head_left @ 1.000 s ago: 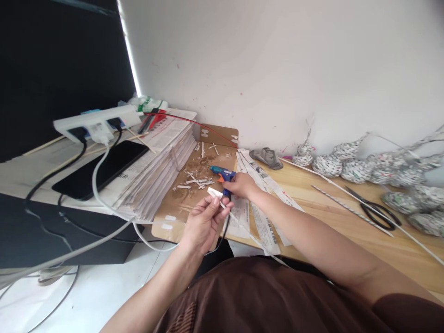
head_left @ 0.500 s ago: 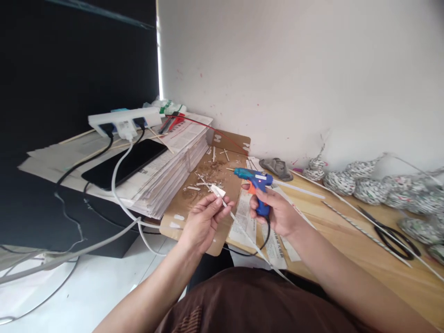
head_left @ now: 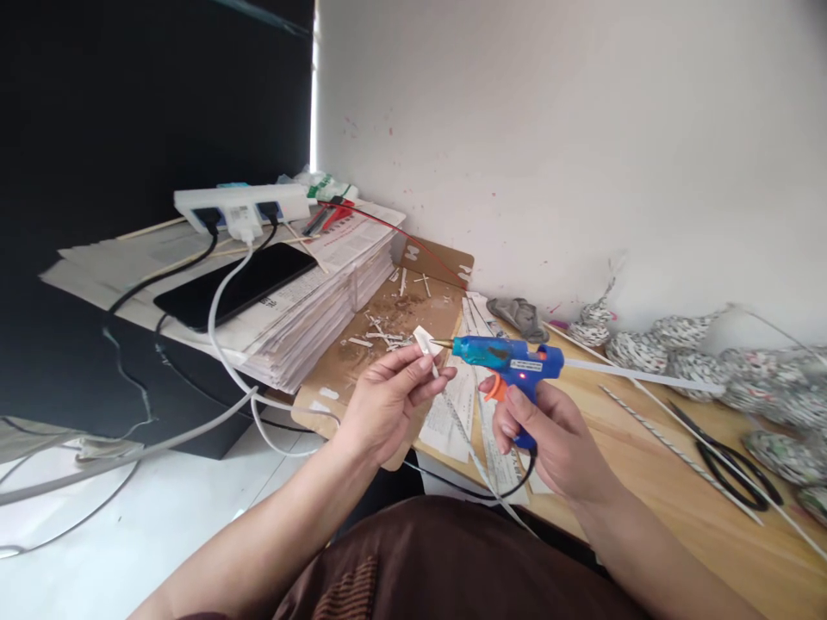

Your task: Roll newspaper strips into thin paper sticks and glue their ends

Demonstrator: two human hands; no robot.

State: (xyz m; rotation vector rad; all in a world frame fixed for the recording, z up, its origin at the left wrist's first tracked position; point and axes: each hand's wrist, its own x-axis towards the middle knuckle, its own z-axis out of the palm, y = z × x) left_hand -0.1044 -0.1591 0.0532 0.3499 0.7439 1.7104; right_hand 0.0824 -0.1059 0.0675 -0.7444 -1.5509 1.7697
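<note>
Between the thumb and fingers of my left hand [head_left: 397,398] is the end of a rolled paper strip [head_left: 466,448], its flat white tip [head_left: 425,339] sticking up. The strip trails down toward my lap. My right hand [head_left: 549,426] is wrapped round the handle of a blue hot glue gun [head_left: 500,353], with a finger near its orange trigger [head_left: 496,387]. The gun's metal nozzle points left and is at the paper tip; whether they touch I cannot tell. A long clear glue stick [head_left: 639,375] extends from the gun's back.
On the left, a newspaper stack [head_left: 316,306] bears a power strip [head_left: 242,211] and a phone [head_left: 236,284]. Paper scraps lie on cardboard [head_left: 362,370]. Black scissors [head_left: 730,456], paper rods [head_left: 678,452] and several woven paper shapes [head_left: 685,353] lie at right. The gun's cord [head_left: 510,491] hangs in front.
My right hand has turned the glue gun to level and brought its nozzle to the paper tip. My left hand has moved slightly right with the strip. The view has shifted a little.
</note>
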